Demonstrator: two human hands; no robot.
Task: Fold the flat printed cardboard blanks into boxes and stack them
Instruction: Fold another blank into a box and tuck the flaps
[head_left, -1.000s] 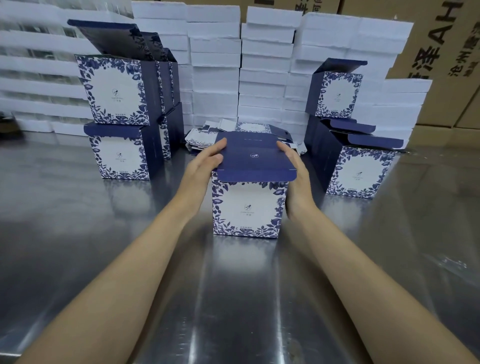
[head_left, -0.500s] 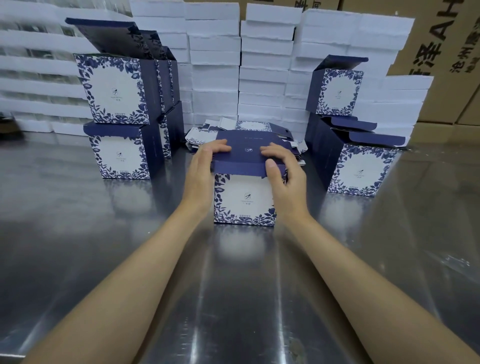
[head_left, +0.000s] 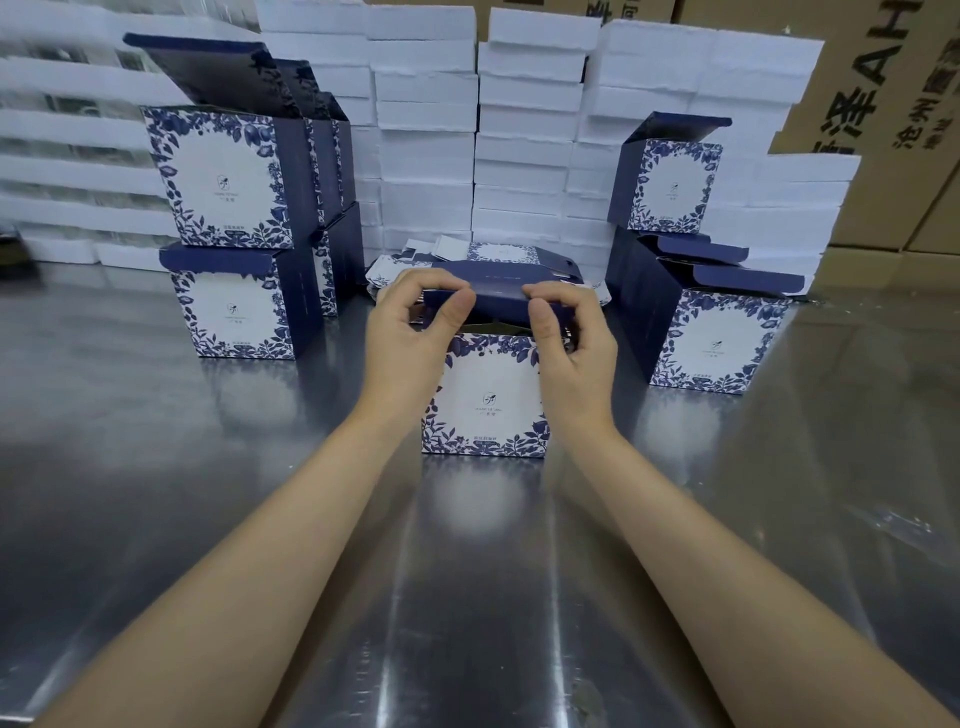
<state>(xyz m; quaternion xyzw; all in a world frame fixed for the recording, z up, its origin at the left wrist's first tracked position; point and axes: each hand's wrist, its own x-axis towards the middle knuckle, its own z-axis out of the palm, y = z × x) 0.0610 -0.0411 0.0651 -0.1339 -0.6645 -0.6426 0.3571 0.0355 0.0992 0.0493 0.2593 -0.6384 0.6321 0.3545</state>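
Head view: reflective steel table (head_left: 156, 519). One blue-floral box (head_left: 485, 400) stands upright at centre, between the left folded boxes (head_left: 228, 182) and the right folded boxes (head_left: 717, 338). The left hand (head_left: 410, 338) and right hand (head_left: 571, 348) each pinch its dark lid flap (head_left: 498, 301), fingers curled. Flat blanks (head_left: 498, 254) lie just behind it. White slab stacks (head_left: 426, 130) and brown cartons (head_left: 883, 104) line the back.

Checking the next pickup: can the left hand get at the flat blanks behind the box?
Probably yes, once freed: the left hand now pinches the box lid, and the blanks lie just beyond it, nothing between.
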